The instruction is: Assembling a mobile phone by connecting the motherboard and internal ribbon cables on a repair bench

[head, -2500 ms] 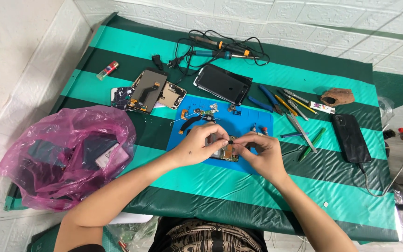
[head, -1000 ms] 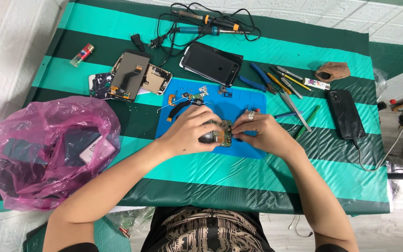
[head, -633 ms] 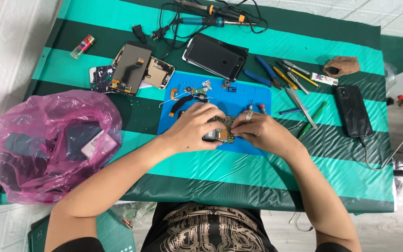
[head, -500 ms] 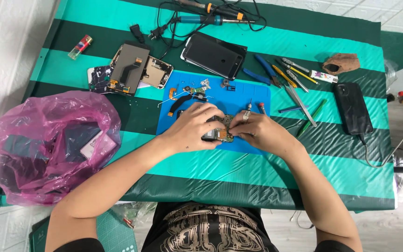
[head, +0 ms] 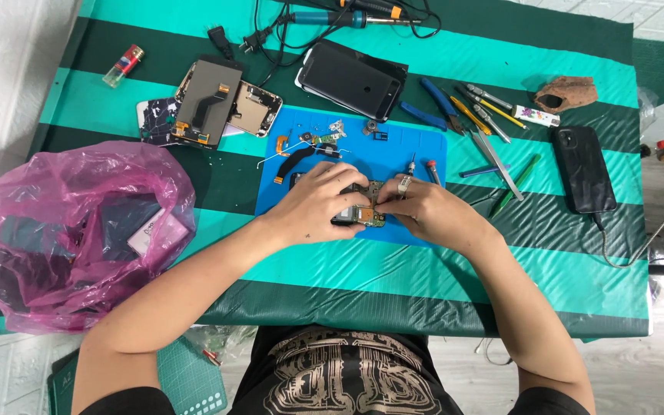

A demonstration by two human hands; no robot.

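**Green circuit board pinched between two hands on the blue mat**

Green and gold, the small circuit board [head: 366, 209] lies flat near the front edge of the blue work mat [head: 424, 154], its long axis running roughly left to right across the view. Which end is its top cannot be told, since fingers cover much of it. The left hand [head: 318, 206] curls down over the board's left part, fingers closed on it from above and beside. The right hand [head: 428, 207] meets it from the other side, thumb and forefinger pinched together at the board's right edge; whether they grip the board itself or a small part on it cannot be told.

Loose flex cables and small metal parts [head: 313, 144] lie scattered on the mat's far half. Beyond the mat rests a dark phone [head: 351, 79], face up and tilted, and to its left an opened phone frame [head: 209, 104]. A soldering iron [head: 347, 15] with its cord sits at the desk's far edge. Right of the mat lie tweezers and screwdrivers [head: 478, 115] in a loose fan, then a black phone [head: 582, 169] with a cable. A pink plastic bag [head: 63, 230] bulges at the left of the green-striped desk [head: 424, 269].
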